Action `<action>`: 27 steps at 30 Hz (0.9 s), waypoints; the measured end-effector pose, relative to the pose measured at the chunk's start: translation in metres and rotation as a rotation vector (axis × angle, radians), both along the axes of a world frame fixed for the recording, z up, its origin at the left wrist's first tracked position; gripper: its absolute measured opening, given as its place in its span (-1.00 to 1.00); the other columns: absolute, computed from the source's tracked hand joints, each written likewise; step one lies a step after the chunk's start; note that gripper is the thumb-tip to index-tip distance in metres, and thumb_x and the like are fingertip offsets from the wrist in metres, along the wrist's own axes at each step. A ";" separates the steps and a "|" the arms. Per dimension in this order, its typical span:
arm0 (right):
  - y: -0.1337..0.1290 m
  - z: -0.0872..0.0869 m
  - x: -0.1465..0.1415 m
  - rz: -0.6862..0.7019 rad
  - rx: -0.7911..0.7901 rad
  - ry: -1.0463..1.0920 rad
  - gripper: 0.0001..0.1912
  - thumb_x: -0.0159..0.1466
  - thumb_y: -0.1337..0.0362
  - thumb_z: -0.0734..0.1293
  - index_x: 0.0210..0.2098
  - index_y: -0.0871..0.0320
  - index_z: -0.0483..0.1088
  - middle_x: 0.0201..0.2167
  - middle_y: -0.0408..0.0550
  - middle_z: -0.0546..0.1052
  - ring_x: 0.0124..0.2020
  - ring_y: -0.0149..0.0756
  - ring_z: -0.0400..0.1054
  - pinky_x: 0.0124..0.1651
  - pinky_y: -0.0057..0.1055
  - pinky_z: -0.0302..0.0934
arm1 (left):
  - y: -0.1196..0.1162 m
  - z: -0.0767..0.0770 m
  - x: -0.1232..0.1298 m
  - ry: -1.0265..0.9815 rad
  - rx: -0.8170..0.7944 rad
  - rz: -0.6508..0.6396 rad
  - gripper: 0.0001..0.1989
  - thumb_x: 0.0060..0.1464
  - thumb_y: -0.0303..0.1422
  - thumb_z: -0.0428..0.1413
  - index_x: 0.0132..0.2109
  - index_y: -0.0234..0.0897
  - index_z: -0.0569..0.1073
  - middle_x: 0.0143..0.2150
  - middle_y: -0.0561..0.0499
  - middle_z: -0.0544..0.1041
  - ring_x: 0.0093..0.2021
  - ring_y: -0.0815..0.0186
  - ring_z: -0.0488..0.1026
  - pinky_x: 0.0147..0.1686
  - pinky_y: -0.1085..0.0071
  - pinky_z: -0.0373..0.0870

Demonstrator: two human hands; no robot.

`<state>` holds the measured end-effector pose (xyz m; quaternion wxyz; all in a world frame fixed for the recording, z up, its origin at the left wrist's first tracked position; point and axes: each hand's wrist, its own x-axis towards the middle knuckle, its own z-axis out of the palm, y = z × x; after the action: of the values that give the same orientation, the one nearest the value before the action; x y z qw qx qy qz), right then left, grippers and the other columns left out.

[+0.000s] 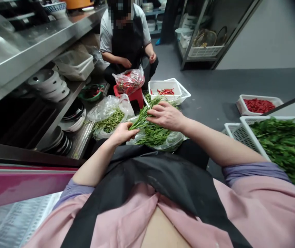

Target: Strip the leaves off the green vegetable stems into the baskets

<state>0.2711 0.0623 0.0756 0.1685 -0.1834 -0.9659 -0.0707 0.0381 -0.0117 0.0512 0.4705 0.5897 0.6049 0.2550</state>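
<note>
A bunch of long-stemmed leafy greens is held slantwise in front of me. My left hand is closed around its lower stems, thumb lying along them. Higher up, my right hand has its curled fingers on the leafy part; the fingertips are partly hidden among the stalks. Right below the hands, more leafy greens lie in an open clear plastic bag. To the left, another plastic bag holds a heap of cut green stems.
Across from me a person crouches behind a bag of red chillies on a red stool. White baskets hold chillies and leafy greens on the right. Steel shelving with bowls runs along the left.
</note>
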 end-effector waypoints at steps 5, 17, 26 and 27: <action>0.004 0.005 -0.006 0.066 0.008 -0.143 -0.65 0.40 0.36 0.03 -0.16 0.07 0.43 -0.17 -0.05 0.42 -0.04 -0.30 0.22 0.25 0.02 0.01 | 0.002 -0.010 -0.009 0.019 0.114 0.058 -0.70 0.03 -0.12 0.10 -0.42 -0.27 0.31 -0.63 0.13 0.35 -0.67 0.48 0.20 -0.65 0.53 0.07; -0.026 0.001 -0.004 0.198 0.179 -0.197 -0.63 0.38 0.39 0.01 -0.10 0.20 0.41 -0.33 0.01 0.41 -0.32 -0.33 0.25 -0.03 -0.26 0.19 | -0.002 -0.008 -0.025 0.240 0.288 0.095 -0.79 0.06 -0.22 0.09 -0.42 -0.26 0.36 -0.57 0.09 0.36 -0.54 0.37 0.29 -0.52 0.48 0.16; -0.029 -0.015 -0.011 -0.312 0.184 0.239 -0.71 0.35 0.25 0.12 -0.39 0.17 0.39 -0.53 -0.08 0.37 -0.50 -0.41 0.19 -0.42 -0.42 0.00 | -0.006 -0.009 -0.019 0.406 0.411 0.208 -0.79 0.12 -0.22 0.02 -0.39 -0.24 0.31 -0.49 0.06 0.38 -0.43 0.33 0.32 -0.40 0.46 0.18; -0.022 -0.014 -0.006 -0.387 0.181 0.428 -0.71 0.35 0.25 0.12 -0.39 0.18 0.38 -0.52 -0.08 0.38 -0.49 -0.41 0.21 -0.40 -0.44 0.03 | -0.007 -0.009 -0.020 0.398 0.409 0.220 -0.79 0.11 -0.21 0.02 -0.39 -0.24 0.31 -0.48 0.06 0.38 -0.43 0.33 0.32 -0.40 0.46 0.19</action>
<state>0.2647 0.0403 0.0612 0.3675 -0.3590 -0.8452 -0.1472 0.0178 -0.0189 0.0422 0.1838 0.6414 0.6815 0.3005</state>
